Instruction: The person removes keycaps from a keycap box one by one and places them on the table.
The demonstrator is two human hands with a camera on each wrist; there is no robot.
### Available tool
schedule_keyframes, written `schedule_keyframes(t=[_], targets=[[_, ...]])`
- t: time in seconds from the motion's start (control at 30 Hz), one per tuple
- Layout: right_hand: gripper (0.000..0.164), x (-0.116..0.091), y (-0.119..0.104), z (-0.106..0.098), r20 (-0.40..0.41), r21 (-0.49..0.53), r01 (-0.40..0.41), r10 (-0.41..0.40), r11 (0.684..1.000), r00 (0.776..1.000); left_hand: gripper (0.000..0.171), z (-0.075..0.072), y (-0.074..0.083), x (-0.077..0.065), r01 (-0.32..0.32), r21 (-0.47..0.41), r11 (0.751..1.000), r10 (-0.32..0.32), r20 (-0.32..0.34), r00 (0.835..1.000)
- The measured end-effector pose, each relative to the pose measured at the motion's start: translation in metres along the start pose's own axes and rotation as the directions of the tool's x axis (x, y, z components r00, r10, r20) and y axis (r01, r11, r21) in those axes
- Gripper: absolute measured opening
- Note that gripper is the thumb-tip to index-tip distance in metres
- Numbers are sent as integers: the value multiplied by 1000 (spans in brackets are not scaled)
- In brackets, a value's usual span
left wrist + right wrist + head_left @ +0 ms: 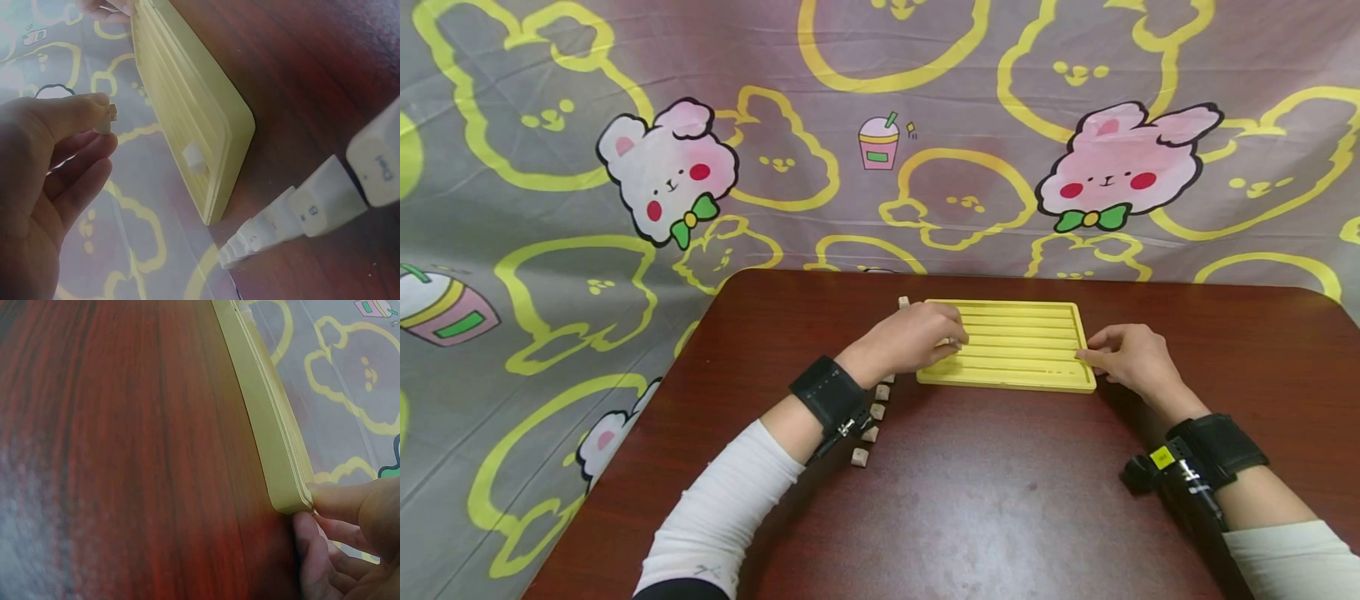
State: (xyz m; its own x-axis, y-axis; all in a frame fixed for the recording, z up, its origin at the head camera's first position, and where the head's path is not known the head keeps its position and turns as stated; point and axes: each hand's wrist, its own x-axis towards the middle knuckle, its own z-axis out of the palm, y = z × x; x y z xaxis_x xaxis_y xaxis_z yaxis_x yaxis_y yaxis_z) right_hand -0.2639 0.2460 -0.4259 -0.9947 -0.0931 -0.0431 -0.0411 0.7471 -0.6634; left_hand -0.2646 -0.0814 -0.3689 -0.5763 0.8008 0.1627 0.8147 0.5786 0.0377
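My left hand (913,337) pinches a small white keycap (103,125) between thumb and fingertips, above the left part of a yellow ridged tray (1015,386). In the left wrist view, another white keycap (194,157) lies in the tray near its left end, apart from the fingers. At the tray's right side, my right hand (1131,360) grips the near corner, its thumb (340,503) against the rim and other fingers low at the outer side. The left hand hides part of the tray in the head view.
Left of the tray, several keycaps (860,457) stand in a slanting row on the dark wooden table (985,500); one is marked Del (381,165). Part of that row is behind the left arm. A patterned cloth (820,225) hangs behind the table.
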Motion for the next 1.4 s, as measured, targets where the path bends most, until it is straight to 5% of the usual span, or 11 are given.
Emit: schedule_keyframes(t=[1.4], targets=[[37,0,0,0,-3,-10,5,-5,1000,1000,15,-6,2,-33,24,-63,998,-31,-103,994]])
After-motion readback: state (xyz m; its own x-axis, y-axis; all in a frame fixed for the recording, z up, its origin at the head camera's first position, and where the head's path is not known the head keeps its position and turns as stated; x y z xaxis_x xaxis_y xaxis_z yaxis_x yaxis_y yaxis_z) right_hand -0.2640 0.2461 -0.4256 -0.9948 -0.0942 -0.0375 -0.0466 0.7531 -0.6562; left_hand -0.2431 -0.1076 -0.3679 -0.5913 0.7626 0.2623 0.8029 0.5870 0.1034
